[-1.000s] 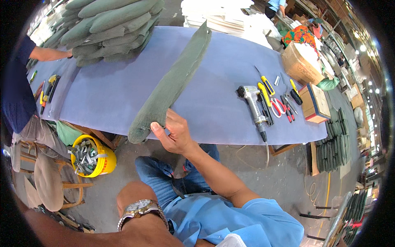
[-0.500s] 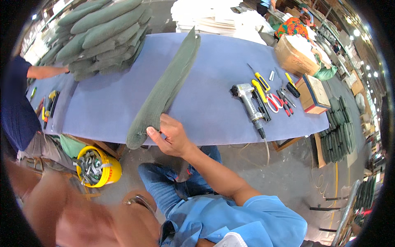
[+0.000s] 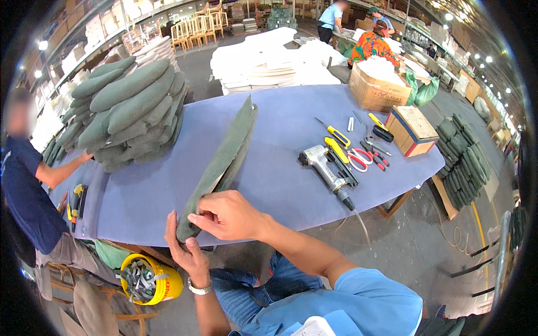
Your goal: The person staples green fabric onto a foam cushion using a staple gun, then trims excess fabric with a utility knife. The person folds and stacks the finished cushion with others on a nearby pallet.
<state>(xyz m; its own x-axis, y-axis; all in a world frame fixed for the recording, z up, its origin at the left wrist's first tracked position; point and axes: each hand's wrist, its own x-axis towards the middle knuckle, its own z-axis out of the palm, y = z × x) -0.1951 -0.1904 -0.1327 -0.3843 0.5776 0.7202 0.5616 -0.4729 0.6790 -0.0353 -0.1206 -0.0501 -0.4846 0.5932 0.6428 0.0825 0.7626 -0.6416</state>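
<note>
A long, narrow pad covered in dark green fabric [image 3: 224, 151] stretches across the blue-topped table [image 3: 291, 201], its pointed far end toward the back. Its rounded near end hangs at the front edge, cradled by my left hand [image 3: 189, 255] with fingers on one side and the thumb on the other. Just above, my right hand [image 3: 230, 215] pinches the pad's edge, where the cover shows a lengthwise fold with a pale strip. My right fingertips are partly hidden. To the right lie a pneumatic staple gun [image 3: 328, 171] with its hose, and red-handled scissors [image 3: 360, 159].
Stacked green cushions [image 3: 137, 112] stand at the back left, beside a co-worker [image 3: 33, 185] in dark blue. Yellow-handled screwdriver [image 3: 338, 136], pliers [image 3: 375, 154] and a small box [image 3: 412, 131] sit at right. A yellow bucket of scraps [image 3: 151, 280] stands below the table's left front.
My left hand has come up from the lower left to the pad's near end. My right hand has shifted its grip along the edge. The view has tilted up.
</note>
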